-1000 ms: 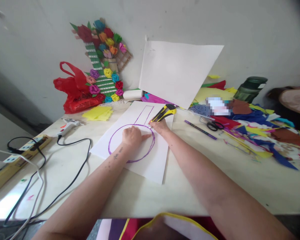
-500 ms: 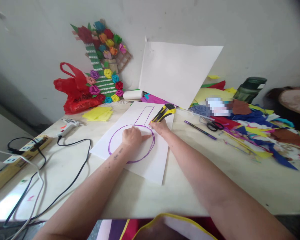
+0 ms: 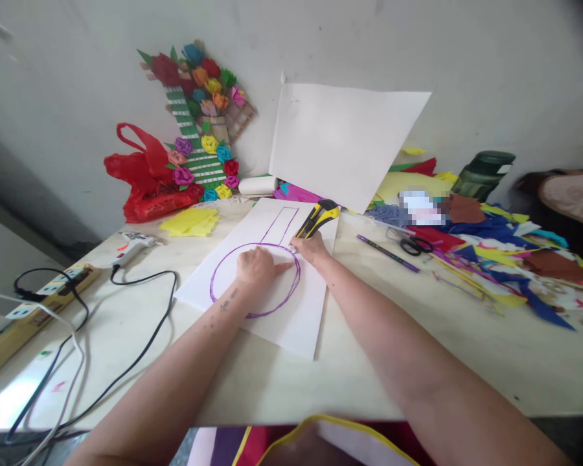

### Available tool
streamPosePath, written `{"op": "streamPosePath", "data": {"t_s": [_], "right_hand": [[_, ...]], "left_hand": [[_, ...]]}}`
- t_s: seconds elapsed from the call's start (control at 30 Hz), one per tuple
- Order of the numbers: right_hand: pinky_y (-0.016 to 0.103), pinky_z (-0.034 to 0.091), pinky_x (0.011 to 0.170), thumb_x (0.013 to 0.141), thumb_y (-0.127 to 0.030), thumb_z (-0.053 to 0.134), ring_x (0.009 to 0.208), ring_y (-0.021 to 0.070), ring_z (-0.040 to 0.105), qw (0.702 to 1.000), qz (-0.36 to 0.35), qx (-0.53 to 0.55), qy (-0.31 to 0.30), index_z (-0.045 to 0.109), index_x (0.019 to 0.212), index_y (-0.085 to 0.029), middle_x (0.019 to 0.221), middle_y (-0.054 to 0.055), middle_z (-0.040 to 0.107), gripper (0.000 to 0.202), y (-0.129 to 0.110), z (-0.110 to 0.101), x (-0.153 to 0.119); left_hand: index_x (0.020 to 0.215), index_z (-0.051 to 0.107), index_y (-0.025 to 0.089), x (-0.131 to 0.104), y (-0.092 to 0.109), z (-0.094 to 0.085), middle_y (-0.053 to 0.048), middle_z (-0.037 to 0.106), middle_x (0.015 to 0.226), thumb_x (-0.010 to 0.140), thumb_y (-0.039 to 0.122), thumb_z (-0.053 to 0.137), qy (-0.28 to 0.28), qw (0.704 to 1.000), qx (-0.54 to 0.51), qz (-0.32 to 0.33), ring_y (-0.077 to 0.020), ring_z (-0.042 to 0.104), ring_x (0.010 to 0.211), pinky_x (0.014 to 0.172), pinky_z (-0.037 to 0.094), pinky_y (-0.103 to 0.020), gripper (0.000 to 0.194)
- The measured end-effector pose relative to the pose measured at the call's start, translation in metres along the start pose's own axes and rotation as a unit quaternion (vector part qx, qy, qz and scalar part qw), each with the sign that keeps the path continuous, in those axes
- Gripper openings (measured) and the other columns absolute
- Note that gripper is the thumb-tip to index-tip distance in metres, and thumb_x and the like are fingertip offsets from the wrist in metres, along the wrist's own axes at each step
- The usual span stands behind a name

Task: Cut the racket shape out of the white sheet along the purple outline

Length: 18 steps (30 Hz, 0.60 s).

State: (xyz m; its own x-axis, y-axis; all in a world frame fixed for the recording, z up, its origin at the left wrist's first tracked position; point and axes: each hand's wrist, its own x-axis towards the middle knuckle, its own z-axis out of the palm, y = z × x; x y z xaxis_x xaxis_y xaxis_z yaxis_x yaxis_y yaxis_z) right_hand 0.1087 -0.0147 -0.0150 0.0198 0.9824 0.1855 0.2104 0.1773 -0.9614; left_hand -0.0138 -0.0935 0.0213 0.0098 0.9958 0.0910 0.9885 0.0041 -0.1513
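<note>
A white sheet (image 3: 301, 310) of stiff paper or board lies on the table, marked with a purple circle and a narrow rectangle above it. Inside the circle my left hand (image 3: 256, 264) presses down on the sheet, its thumb stretched toward the circle's right edge and its other fingers partly hidden. My right hand (image 3: 308, 246) grips a yellow and black utility knife (image 3: 319, 218), with the knife's body slanting up and to the right. The fingertips sit at the circle's upper right line. The blade's tip is too small to make out.
Right of the sheet lie a purple marker (image 3: 387, 253), black scissors (image 3: 416, 246) and heaped coloured scraps (image 3: 510, 259). A green bottle (image 3: 483, 176) stands behind. To the left are a glue gun (image 3: 133, 244), cables, a power strip (image 3: 43, 294), yellow paper (image 3: 190, 221) and a red bag (image 3: 148, 184).
Hardly anything differs. The knife and my right hand look very slightly shifted, while my left hand stays in its spot on the sheet.
</note>
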Motion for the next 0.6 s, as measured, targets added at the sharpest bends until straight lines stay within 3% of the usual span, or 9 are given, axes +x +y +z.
{"op": "streamPosePath", "data": {"t_s": [0.6], "right_hand": [[0.025,0.043,0.050,0.052,-0.023,0.053,0.054,0.0152,0.054,1.000,-0.010,-0.008,0.023,0.056,0.050,-0.016,0.053,0.002,0.059,0.008,-0.0084,-0.0007,-0.0049]], "left_hand": [[0.099,0.061,0.007,-0.0040,0.0001,-0.0039,-0.021,0.061,0.093,0.080,0.065,0.017,-0.004,1.000,0.003,-0.001,-0.0295,0.059,0.087,0.069,0.042,-0.035,0.075]]}}
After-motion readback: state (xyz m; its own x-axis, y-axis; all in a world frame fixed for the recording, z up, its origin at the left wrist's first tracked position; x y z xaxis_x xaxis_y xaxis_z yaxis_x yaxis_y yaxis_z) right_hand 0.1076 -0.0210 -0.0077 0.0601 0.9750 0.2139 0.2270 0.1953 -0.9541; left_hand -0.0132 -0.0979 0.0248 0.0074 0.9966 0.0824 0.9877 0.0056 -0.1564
